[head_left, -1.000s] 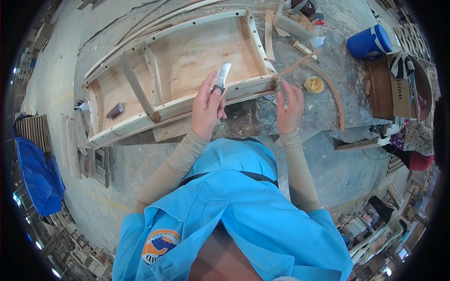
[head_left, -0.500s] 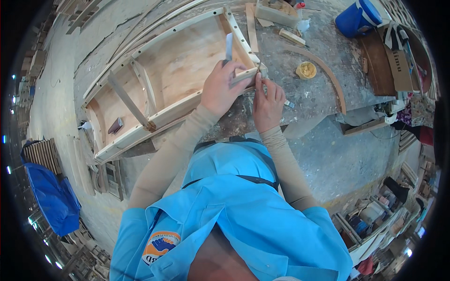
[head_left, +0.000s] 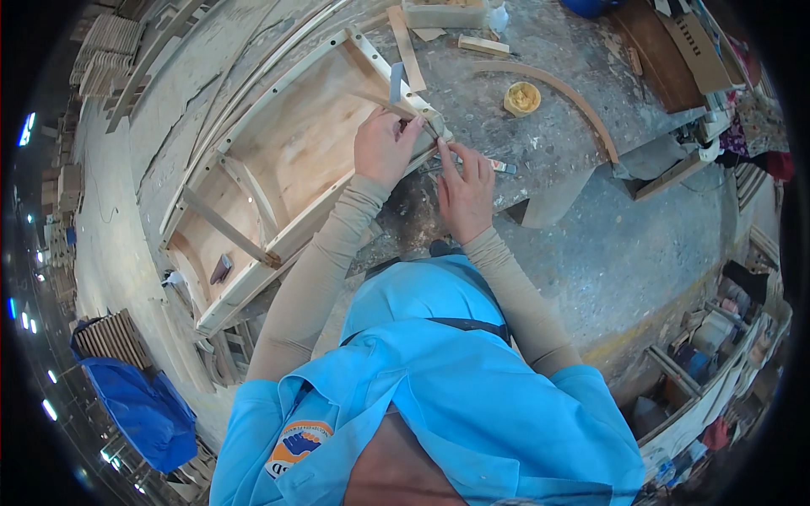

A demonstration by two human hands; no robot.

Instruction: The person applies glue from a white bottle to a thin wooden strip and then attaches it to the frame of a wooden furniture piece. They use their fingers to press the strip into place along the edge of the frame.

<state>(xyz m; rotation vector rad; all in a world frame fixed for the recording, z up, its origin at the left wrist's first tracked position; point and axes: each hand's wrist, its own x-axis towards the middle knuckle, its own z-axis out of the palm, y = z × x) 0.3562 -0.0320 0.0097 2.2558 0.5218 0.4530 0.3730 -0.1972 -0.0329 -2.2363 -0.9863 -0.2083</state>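
We see a cardboard box [head_left: 685, 52] at top right, cut off. Our left hand [head_left: 384, 145] grips a metal scraper [head_left: 395, 83] on the wooden frame [head_left: 278, 173]; right hand's [head_left: 464, 184] fingers curl, grasp unclear.

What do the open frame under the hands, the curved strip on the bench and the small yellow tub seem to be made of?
Frame: pale, unfinished-looking wood, with a plywood-like panel showing grain.
Curved strip: bare wood, probably bent or laminated; same tan colour.
Yellow tub: likely plastic, judging by its uniform bright colour; contents unclear.
The left hand rests on the frame's rail.
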